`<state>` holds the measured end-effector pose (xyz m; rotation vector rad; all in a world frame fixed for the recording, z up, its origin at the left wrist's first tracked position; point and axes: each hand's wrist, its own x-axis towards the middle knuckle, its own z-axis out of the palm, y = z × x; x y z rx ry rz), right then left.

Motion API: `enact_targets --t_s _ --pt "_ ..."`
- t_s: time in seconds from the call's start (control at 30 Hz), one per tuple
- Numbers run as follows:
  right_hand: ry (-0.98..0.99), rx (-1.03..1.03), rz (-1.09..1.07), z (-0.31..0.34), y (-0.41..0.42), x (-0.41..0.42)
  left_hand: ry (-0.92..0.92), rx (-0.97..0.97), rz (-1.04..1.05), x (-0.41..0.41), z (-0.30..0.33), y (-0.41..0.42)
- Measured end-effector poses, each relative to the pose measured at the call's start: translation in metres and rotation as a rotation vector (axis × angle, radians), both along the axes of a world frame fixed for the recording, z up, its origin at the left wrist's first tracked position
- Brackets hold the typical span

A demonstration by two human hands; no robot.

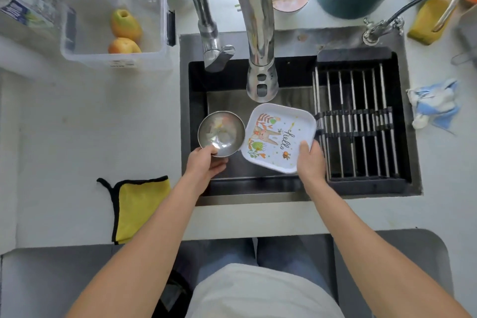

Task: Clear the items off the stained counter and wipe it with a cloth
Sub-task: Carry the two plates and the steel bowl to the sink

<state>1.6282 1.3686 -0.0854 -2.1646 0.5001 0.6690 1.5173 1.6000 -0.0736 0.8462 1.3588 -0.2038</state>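
Observation:
My left hand (205, 164) grips the near rim of a small steel bowl (221, 133), held over the left part of the dark sink (185, 100). My right hand (309, 160) holds the near right corner of a white square plate (276, 134) printed with a rabbit and "hello", thumb on its top face. The plate hangs tilted over the sink, touching the bowl's right side. A yellow cloth (136, 208) with black trim lies folded on the white counter (90, 131) to the left of the sink.
Two chrome taps (258, 33) arch over the sink. A black drying rack (358, 121) fills the sink's right side. A clear tub with two apples (124, 33) stands at back left. A blue-white rag (436, 103) and a yellow sponge (428, 20) lie on the right.

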Motion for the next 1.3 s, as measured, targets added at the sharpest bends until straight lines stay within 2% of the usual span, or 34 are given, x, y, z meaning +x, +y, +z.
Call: enact_targets --t_s 0.3,0.63,1.03,1.3 --pt "0.070 -0.023 0.004 -0.073 0.016 0.013 0.081 -0.076 0.151 0.018 -0.068 -0.010" --pt "0.099 0.004 0.015 -0.121 0.000 0.038 0.144 -0.039 0.109 0.030 -0.123 -0.014" --pt "0.138 -0.209 -0.015 -0.140 0.013 0.045 0.113 -0.055 0.137 0.035 -0.108 -0.024" --pt "0.250 -0.037 -0.079 -0.111 0.002 0.041 0.142 -0.022 0.062 0.015 -0.074 -0.030"
